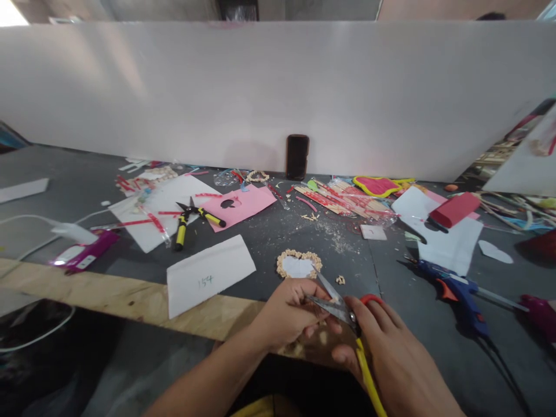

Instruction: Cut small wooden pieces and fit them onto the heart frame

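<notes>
My right hand (391,347) grips a pair of scissors (351,318) with yellow and red handles. Their blades are spread and point up and left, at the fingertips of my left hand (289,315). Those fingers are pinched together at the lower blade; a small pale piece may be between them, but it is too small to name. Just beyond the hands lies a white paper shape (297,267) edged with a ring of small beige pieces (284,258). A little clump of similar beige pieces (340,280) sits to its right.
Yellow-handled pliers (186,223) and a white card (211,275) marked 154 lie left. A blue glue gun (456,295) rests right, its cord running toward me. Wrapped sticks (334,197) and a propped phone (297,156) stand farther back, before a white panel (217,87).
</notes>
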Available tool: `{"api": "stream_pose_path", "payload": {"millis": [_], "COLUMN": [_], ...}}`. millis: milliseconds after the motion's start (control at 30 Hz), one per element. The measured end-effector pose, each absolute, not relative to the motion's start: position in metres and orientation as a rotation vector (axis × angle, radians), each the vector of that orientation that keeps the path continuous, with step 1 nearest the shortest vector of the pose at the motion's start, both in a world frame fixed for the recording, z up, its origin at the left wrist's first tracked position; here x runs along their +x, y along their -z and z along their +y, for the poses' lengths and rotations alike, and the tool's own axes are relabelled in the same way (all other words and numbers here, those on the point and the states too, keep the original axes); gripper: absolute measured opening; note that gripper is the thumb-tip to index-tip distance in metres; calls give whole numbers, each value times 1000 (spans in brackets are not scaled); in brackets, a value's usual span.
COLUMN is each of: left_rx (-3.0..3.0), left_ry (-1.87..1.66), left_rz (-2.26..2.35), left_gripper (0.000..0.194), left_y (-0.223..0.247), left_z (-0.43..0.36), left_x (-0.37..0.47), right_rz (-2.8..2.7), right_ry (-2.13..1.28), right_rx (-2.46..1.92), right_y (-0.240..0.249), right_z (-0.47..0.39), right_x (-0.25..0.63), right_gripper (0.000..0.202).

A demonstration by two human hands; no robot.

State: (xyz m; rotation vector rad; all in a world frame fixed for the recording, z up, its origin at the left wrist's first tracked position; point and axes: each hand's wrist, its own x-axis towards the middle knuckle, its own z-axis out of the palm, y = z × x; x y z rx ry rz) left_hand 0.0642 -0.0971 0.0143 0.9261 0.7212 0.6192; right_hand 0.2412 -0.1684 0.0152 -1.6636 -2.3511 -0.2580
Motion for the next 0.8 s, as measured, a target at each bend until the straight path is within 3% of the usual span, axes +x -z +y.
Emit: {"api": "stream_pose_path", "payload": {"millis": [267, 600, 800], "left_rx": [998, 1280, 1212], "left_ry": [-716, -792, -742], "left_rz": [736, 949, 874], "left_gripper": [29, 30, 27], "left_y": [-11, -8, -5], "left_z": [-100, -101, -96], "left_x": [72, 71, 74], "right_rz": [-2373, -2325, -2295], "right_ry": [212, -195, 5], "right_rx": [-1692, -1687, -1791], "right_y": [-8, -16, -20], "right_z": [-165, -163, -162], "right_x": [247, 245, 250], "right_gripper": [30, 24, 33]}}
